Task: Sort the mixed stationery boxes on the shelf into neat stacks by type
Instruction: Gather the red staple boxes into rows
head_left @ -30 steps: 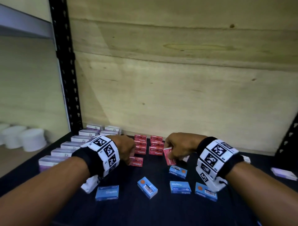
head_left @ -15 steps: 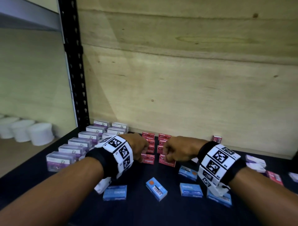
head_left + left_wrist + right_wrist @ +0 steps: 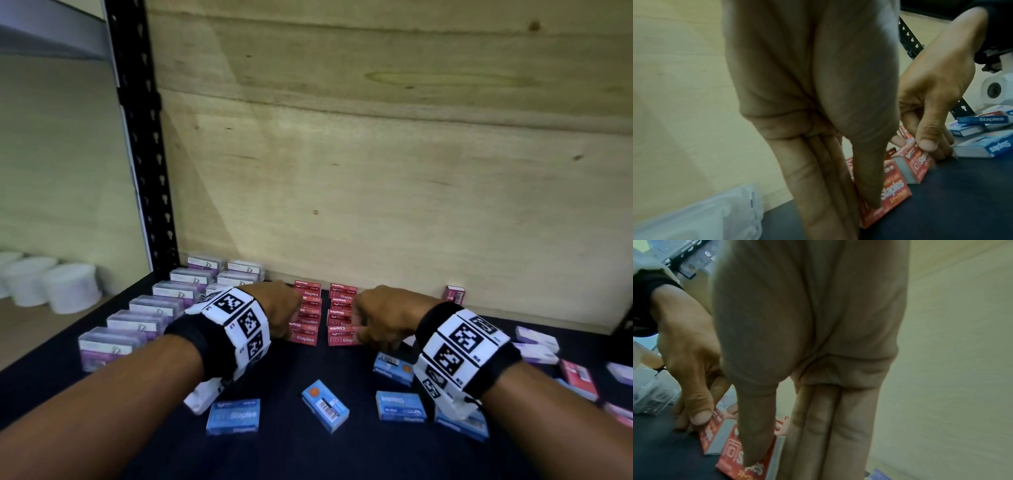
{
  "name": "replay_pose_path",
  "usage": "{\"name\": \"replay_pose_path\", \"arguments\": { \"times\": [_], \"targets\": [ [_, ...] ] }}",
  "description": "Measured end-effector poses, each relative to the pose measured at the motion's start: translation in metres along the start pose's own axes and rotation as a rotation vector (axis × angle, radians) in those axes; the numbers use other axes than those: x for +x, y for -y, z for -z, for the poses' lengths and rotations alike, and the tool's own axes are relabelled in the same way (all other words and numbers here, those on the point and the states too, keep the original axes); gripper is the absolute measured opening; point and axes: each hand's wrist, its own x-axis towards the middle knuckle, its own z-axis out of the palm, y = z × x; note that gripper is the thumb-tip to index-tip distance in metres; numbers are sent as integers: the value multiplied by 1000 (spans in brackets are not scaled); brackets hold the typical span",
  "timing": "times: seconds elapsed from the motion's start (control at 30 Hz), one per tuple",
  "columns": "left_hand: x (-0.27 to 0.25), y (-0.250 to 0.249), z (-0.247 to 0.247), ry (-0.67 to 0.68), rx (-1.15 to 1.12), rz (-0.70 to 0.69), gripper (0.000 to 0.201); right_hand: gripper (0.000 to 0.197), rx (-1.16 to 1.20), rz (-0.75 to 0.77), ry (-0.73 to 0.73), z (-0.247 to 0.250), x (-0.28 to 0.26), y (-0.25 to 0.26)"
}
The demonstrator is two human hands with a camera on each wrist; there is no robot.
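Observation:
Two columns of red staple boxes lie flat at the back middle of the dark shelf. My left hand pinches the front red box of the left column, thumb on its top face and fingers at its far side. My right hand pinches the front red box of the right column the same way. Both boxes rest on the shelf. Several blue staple boxes lie loose in front. Rows of purple-and-clear boxes stand at the left.
A plywood wall closes the back. A black shelf post stands at the left, with white tubs beyond it. More purple boxes and a red box lie at the right; one red box stands by the wall.
Both hands moved forward with a red box each. The right hand's box, tilted up before, now lies flat at the front of the right column; the left's sits at the left column.

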Motion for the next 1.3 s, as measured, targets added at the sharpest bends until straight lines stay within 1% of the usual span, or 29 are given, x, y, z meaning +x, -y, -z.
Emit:
{"name": "replay_pose_path", "arguments": {
  "times": [0.23, 0.43, 0.6, 0.73, 0.77, 0.83, 0.93, 1.03, 1.13, 1.2, 1.3],
  "targets": [
    [1, 0, -1, -6, 0, 28, 29, 20, 29, 0, 13, -1, 1, 1],
    [0, -2, 0, 2, 7, 50, 30, 30, 8, -11, 1, -1, -1, 4],
    [-7, -5, 2, -4, -58, 41, 36, 37, 67, -29, 49, 1, -2, 2],
    [-13, -4, 5, 46, -56, 64, 48, 36, 102, 0, 129, 3, -7, -2],
    [-15, -3, 7, 39, -52, 68, 48, 36, 133, 12, 153, 4, -9, -5],
    [-20, -4, 15, -29, 14, 71, 46, 33, 240, 28, 181, 9, -17, -15],
    [-25, -14, 31, -46, 90, 75, 42, 25, 343, 20, 129, 20, -28, -43],
    [-16, -33, 45, -45, 99, -5, 33, 17, 343, -58, 53, 29, -45, -84],
    [3, -57, 52, -69, 79, -114, 28, 11, 228, -182, 0, 31, -65, -129],
    [17, -78, 56, -96, 132, -187, 30, 8, 206, -256, -11, 29, -76, -156],
    [38, -111, 59, -140, 216, -297, 37, 9, 206, -316, -12, 23, -86, -184]
  ]
}}
